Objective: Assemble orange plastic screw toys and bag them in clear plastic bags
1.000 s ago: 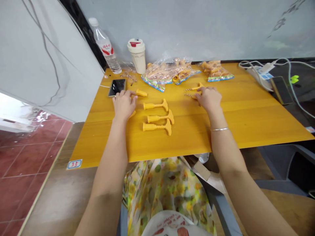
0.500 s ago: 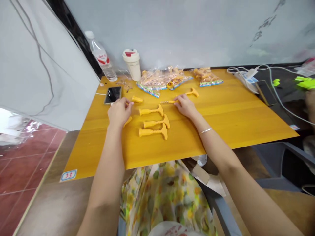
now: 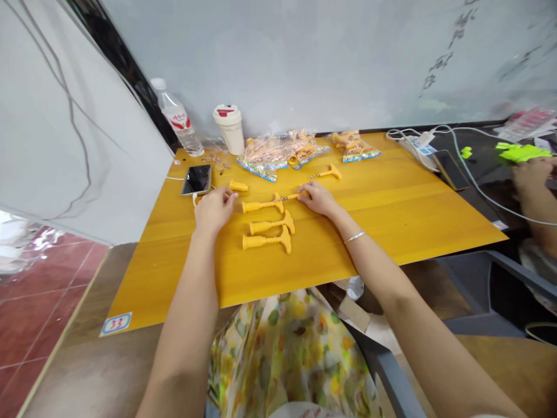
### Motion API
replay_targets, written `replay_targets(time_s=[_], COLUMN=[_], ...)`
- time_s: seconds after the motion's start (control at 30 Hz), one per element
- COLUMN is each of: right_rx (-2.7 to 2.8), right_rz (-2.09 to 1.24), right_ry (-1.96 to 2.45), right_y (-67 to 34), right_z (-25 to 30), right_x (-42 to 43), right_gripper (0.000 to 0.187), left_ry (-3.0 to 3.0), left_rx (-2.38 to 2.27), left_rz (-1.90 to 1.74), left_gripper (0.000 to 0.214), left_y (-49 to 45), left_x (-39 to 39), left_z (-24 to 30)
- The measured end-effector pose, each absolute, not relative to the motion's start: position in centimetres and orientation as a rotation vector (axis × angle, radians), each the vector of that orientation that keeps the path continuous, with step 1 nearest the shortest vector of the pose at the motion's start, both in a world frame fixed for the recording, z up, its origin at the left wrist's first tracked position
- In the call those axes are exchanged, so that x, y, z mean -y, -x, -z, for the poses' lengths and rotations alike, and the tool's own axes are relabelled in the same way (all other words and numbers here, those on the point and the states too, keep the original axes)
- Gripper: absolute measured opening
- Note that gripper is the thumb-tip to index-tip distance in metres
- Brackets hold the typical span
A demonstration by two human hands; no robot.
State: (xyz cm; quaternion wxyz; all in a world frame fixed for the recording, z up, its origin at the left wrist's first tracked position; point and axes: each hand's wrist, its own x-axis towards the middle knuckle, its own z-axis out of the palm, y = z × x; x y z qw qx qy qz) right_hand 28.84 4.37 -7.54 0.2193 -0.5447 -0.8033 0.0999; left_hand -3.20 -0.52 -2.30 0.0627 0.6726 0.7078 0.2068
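Right now the right grip (image 3: 317, 198) is clenched on a slim twisted metal bit (image 3: 287, 197). The bit's long axis runs almost level across the surface (image 3: 391, 232), and its tip points left, ending just by the crossbar of the nearest yellow T-handle (image 3: 263, 205). The left grip (image 3: 214, 212) is curled, resting beside a short yellow handle piece (image 3: 238, 186), and I cannot tell whether it holds anything. Two more T-handles (image 3: 267, 232) lie below, crossbars to the right. Farther back are another yellow-handled bit (image 3: 326, 172), a phone (image 3: 196, 180) and plastic bags of yellow parts (image 3: 282, 154). A co-worker's hand (image 3: 533, 177) sits off to the right, away from the surface.
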Motion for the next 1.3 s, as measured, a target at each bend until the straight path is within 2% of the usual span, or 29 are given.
replay_targets(time_s=[0.47,0.7,0.87,1.0,1.1,1.2,1.3], right_rx=[2.201,2.205,2.215,2.210,2.198,2.191,2.150], right_rz=[-0.301,-0.302,-0.316,-0.324,-0.321,-0.319,-0.319], right_ry=[1.496,1.485,1.510,1.513,1.502,1.514,1.514], right_y=[-28.8,-28.8,-28.8,-28.9,-28.8,-28.8,-28.6], right_z=[7.4,7.5,7.5,7.5,7.5,7.4,7.4], right_x=[-4.2,-4.3,-4.4,-4.5,-4.5,-4.2,-3.9], right_gripper=[0.017,0.019,0.023,0.024,0.023,0.023,0.024], left_ry=[-2.024,-2.072,-1.948,-1.893,-1.913,-2.019,-2.138], left_rx=[-2.108,-2.062,-2.054,-2.006,-1.922,-1.953,-1.971], left_rz=[-0.608,-0.475,-0.175,-0.030,0.010,-0.111,-0.459], left_gripper=[0.030,0.044,0.051,0.047,0.034,0.024,0.026], left_y=[3.4,5.5,6.9,7.7,8.0,7.6,6.2], left_x=[0.6,1.0,0.7,0.1,-0.2,-0.1,0.1], left_z=[2.3,1.8,2.1,3.0,3.4,3.1,2.5])
